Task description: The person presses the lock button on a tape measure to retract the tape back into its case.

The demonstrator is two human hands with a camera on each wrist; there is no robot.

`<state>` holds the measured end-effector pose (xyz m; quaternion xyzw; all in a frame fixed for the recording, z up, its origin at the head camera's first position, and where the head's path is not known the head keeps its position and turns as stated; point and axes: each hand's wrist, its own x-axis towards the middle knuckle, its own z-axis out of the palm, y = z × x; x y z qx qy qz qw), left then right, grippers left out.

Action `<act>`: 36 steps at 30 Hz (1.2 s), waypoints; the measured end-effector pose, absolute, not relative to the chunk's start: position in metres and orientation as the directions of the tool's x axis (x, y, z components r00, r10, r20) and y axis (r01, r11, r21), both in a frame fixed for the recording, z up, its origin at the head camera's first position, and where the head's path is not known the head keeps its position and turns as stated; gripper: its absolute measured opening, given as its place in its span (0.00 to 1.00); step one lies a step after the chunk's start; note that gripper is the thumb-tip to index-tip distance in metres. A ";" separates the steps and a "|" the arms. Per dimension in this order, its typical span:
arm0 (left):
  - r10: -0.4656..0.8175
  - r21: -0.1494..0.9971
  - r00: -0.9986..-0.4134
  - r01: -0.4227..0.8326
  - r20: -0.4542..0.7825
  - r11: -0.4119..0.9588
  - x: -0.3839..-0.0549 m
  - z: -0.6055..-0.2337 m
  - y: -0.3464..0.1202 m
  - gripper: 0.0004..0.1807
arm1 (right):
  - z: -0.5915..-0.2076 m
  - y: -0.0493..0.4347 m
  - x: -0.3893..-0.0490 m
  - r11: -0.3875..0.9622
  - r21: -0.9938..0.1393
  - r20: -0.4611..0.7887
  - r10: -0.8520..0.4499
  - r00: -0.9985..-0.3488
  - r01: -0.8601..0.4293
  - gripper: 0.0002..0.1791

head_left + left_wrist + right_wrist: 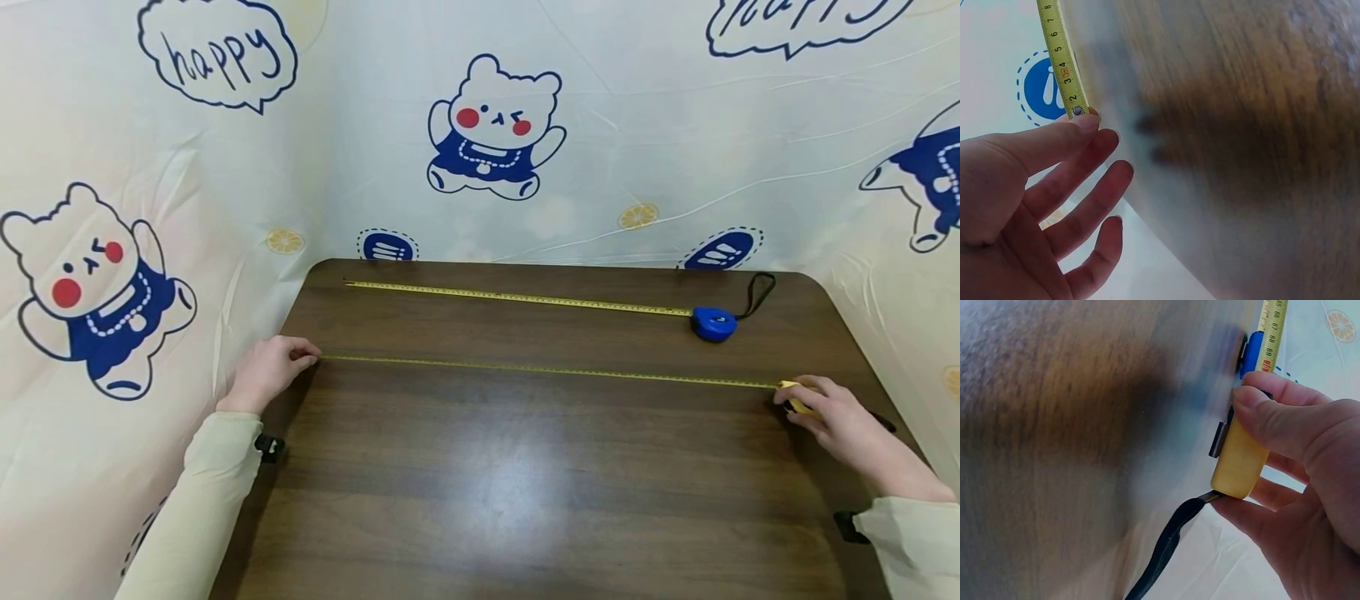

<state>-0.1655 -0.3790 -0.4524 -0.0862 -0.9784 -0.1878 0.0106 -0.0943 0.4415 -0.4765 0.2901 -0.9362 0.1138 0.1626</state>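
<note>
A yellow tape measure (pixel 1241 459) is gripped between the thumb and fingers of my right hand (pixel 843 421) at the table's right side. Its yellow blade (pixel 555 369) runs drawn out across the table to my left hand (pixel 270 371). There the thumb and index finger pinch the blade's end, as the left wrist view shows, with the other fingers loosely bent. Farther back lies a blue tape measure (pixel 714 324), its own blade (pixel 517 297) extended leftward. A black strap (pixel 1175 531) hangs from the yellow case.
Both tapes are over a dark brown wooden table (pixel 450 467) with rounded back corners. A light curtain (pixel 360 142) printed with bears and lettering surrounds its back and sides. The blue tape's black wrist loop (pixel 761 292) lies near the back right corner.
</note>
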 end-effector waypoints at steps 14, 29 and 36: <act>0.165 0.359 -0.984 0.176 0.061 0.917 -0.168 -0.457 -0.380 0.05 | -0.479 0.437 -0.095 0.818 -0.130 0.368 -0.485 -0.793 -0.560 0.33; 0.170 0.349 -0.985 0.169 0.029 0.922 -0.168 -0.457 -0.371 0.05 | -0.479 0.434 -0.098 0.804 -0.204 0.403 -0.452 -0.796 -0.559 0.30; 0.172 0.349 -0.985 0.167 0.017 0.922 -0.168 -0.454 -0.367 0.06 | -0.477 0.432 -0.099 0.825 -0.217 0.361 -0.429 -0.828 -0.522 0.30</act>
